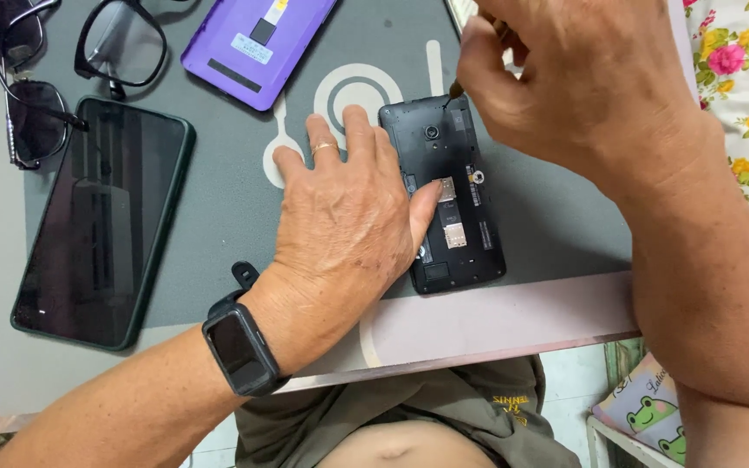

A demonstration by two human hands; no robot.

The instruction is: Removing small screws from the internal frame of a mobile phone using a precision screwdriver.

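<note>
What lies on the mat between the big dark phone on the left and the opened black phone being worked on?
In the head view, the left hand lies there, pressing beside the opened black phone; otherwise only grey mat up to the big dark phone.

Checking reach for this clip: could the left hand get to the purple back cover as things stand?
Probably yes. The left hand lies flat on the opened phone, and only bare grey mat separates it from the purple back cover.

A dark phone (101, 221) lay screen-up near the left edge of the grey mat (374, 52). Black-framed glasses (123, 39), sunglasses (19, 78) and a purple back cover (253, 43) sat along its far edge.
</note>
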